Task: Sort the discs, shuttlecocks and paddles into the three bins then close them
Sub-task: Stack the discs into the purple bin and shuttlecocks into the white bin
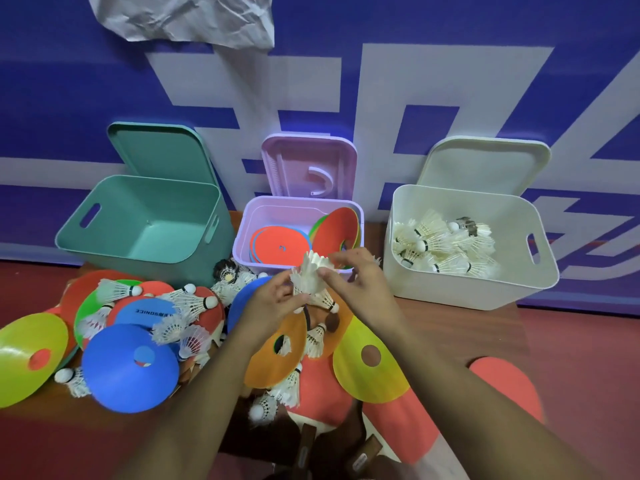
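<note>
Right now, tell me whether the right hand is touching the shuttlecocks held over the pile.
Touching. The head view shows the right hand pinching the feathers of the shuttlecocks, with no gap between them; the left hand grips them from the other side.

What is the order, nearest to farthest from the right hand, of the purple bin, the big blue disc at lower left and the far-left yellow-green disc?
1. The purple bin, just behind the right hand, which holds shuttlecocks.
2. The blue disc, lower left in the pile.
3. The yellow-green disc, at the far left edge.
</note>
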Available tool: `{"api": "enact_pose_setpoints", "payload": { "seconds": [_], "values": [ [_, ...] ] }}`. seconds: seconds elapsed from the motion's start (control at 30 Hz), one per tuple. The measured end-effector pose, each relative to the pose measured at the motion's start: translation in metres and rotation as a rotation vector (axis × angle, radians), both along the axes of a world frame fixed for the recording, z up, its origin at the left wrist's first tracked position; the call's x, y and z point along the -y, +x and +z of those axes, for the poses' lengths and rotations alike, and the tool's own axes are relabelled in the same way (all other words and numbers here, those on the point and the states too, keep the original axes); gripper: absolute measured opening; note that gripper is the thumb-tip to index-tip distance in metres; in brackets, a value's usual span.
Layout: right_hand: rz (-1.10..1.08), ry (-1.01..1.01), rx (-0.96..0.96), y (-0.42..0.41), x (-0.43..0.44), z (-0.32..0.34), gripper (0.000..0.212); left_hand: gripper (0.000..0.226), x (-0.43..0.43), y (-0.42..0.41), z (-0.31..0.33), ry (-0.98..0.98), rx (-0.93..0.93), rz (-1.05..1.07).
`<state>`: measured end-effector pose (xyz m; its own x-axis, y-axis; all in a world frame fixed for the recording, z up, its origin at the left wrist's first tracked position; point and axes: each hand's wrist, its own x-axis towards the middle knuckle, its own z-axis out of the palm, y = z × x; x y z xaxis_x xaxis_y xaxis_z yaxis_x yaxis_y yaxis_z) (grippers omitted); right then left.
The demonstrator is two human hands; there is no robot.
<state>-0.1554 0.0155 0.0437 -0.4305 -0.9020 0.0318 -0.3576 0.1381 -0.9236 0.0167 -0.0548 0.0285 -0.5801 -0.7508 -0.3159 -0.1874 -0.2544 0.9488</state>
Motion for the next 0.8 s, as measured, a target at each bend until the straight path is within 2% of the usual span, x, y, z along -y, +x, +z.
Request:
{"api": "enact_pose_setpoints", "payload": {
  "seconds": [0.1,0.2,0.27,0.4,0.47,0.57,0.63,0.7,0.8],
  "values": [
    [-0.162,0.081,0.043,-0.01,0.009,-0.017,0.009,0.048,0.014,0.014,-0.009,0.004,-0.006,0.091],
    [-0.042,0.369,-0.085,-0.011,0.017,-0.047,0.01,0.049,0.029,0.024,-0.018,0.004,-0.024,0.138],
    [0.063,0.497,-0.183,-0.004,0.029,-0.067,0.02,0.05,0.037,0.03,-0.022,0.004,-0.017,0.156],
    [0.239,0.546,-0.325,0.012,0.058,-0.096,0.051,0.054,0.052,0.042,-0.033,-0.002,0.02,0.175],
    [0.267,0.559,-0.422,0.018,0.063,-0.103,0.061,0.057,0.058,0.047,-0.036,0.006,0.029,0.178],
    [0.211,0.561,-0.399,0.017,0.065,-0.12,0.067,0.051,0.062,0.054,-0.041,0.026,0.032,0.204],
    [0.154,0.522,-0.385,0.013,0.061,-0.128,0.055,0.048,0.062,0.058,-0.044,0.026,0.042,0.205],
    [0.135,0.481,-0.387,0.008,0.056,-0.134,0.033,0.051,0.063,0.061,-0.048,0.023,0.073,0.184],
    [0.172,0.441,-0.425,0.005,0.052,-0.134,0.007,0.056,0.063,0.062,-0.054,0.031,0.088,0.16]
  ]
}}
